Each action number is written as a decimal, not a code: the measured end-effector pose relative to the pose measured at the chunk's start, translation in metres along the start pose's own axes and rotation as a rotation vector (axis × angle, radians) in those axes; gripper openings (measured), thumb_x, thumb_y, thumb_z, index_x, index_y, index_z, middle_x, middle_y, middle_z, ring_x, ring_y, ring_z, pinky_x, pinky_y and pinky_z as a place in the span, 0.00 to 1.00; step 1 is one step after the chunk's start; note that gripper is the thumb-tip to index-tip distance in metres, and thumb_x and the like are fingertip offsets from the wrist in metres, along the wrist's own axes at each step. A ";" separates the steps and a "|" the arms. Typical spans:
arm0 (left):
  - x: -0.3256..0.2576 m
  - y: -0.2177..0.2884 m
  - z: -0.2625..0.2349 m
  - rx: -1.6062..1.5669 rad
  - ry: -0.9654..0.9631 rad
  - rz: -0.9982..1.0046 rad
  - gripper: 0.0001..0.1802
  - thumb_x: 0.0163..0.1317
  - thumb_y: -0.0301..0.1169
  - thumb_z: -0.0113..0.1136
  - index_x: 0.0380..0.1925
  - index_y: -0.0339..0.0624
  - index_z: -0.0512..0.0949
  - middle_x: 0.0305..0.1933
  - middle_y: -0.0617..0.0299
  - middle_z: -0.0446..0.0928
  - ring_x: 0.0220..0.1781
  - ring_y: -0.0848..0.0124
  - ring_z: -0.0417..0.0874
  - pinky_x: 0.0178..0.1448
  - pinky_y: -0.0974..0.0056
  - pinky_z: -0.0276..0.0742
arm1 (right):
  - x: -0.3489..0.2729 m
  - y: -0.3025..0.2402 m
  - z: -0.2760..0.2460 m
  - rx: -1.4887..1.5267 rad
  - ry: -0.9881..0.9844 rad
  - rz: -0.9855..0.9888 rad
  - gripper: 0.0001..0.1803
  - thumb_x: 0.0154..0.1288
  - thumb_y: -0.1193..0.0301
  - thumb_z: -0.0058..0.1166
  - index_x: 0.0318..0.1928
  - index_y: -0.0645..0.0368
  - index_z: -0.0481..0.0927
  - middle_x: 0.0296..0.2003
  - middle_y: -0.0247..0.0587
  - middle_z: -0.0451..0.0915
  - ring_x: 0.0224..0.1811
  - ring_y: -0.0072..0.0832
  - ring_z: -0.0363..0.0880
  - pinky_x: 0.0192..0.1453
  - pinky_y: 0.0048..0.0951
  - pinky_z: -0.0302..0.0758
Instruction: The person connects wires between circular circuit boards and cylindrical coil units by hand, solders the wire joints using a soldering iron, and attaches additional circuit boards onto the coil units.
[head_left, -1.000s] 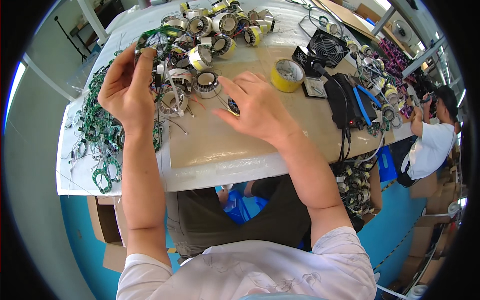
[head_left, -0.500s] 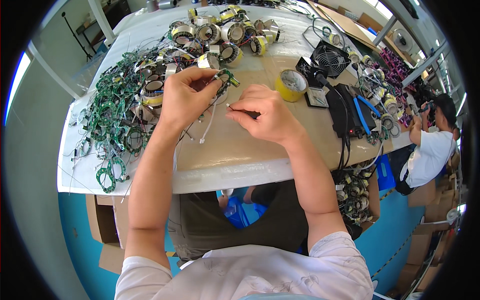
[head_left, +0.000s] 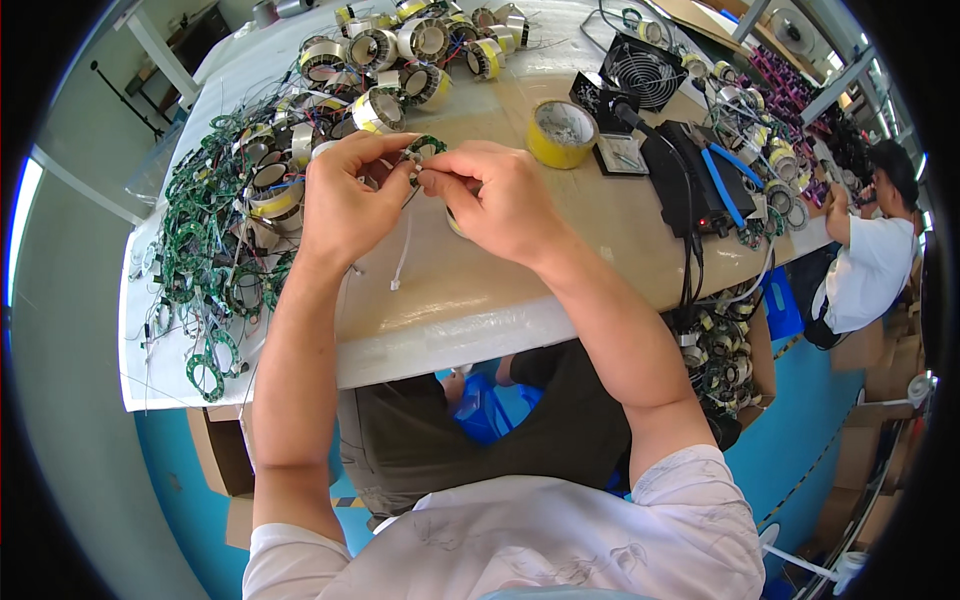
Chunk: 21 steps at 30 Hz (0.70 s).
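Note:
Above the near part of the table, my left hand (head_left: 350, 195) is closed in a pinch on a small green circuit board (head_left: 428, 146). A white cable (head_left: 402, 250) with a white plug at its end hangs below that hand. My right hand (head_left: 500, 200) is closed too, its thumb and forefinger pressed together right at the board's edge, almost touching my left fingertips. What lies between the right fingertips is hidden. To the left of my hands spreads a tangled heap of green ring-shaped circuit boards (head_left: 205, 230) with thin wires.
Several wound motor coils (head_left: 425, 40) lie at the back. Right of my hands stand a yellow tape roll (head_left: 562, 135), a black fan (head_left: 643, 75) and a black power box (head_left: 680, 180) with blue-handled pliers (head_left: 722, 185) on it. Another person (head_left: 868, 260) sits at the far right.
My right hand has moved left, from apart to meeting the board in my left hand. The view has shifted a little, so the table items sit slightly differently.

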<state>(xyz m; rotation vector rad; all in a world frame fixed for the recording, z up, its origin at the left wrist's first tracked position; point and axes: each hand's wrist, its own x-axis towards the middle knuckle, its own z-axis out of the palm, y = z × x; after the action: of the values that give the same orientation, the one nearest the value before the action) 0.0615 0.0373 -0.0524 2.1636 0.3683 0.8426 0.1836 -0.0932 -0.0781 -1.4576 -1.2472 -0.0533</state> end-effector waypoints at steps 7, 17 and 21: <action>-0.003 0.001 0.001 0.045 -0.024 0.020 0.15 0.58 0.16 0.62 0.46 0.35 0.86 0.32 0.67 0.78 0.30 0.83 0.77 0.33 0.75 0.72 | -0.001 0.000 0.000 0.048 0.015 0.102 0.06 0.59 0.72 0.65 0.34 0.62 0.88 0.28 0.49 0.84 0.28 0.41 0.84 0.34 0.37 0.80; -0.003 0.004 0.002 0.088 -0.019 0.048 0.16 0.56 0.19 0.65 0.46 0.39 0.87 0.33 0.65 0.80 0.30 0.82 0.76 0.33 0.75 0.71 | 0.001 0.003 -0.001 0.009 0.005 0.106 0.07 0.57 0.71 0.65 0.34 0.62 0.88 0.28 0.49 0.85 0.29 0.39 0.86 0.35 0.35 0.81; -0.003 0.004 0.005 0.076 0.001 0.090 0.17 0.55 0.19 0.66 0.46 0.40 0.87 0.34 0.65 0.81 0.29 0.83 0.75 0.33 0.75 0.70 | 0.001 0.002 -0.003 0.035 -0.005 0.161 0.08 0.57 0.71 0.64 0.34 0.63 0.88 0.29 0.50 0.85 0.29 0.39 0.86 0.36 0.35 0.81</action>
<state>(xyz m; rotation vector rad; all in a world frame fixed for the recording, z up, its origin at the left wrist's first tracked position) 0.0624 0.0302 -0.0528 2.2642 0.3097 0.8924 0.1872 -0.0943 -0.0774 -1.5234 -1.1252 0.0803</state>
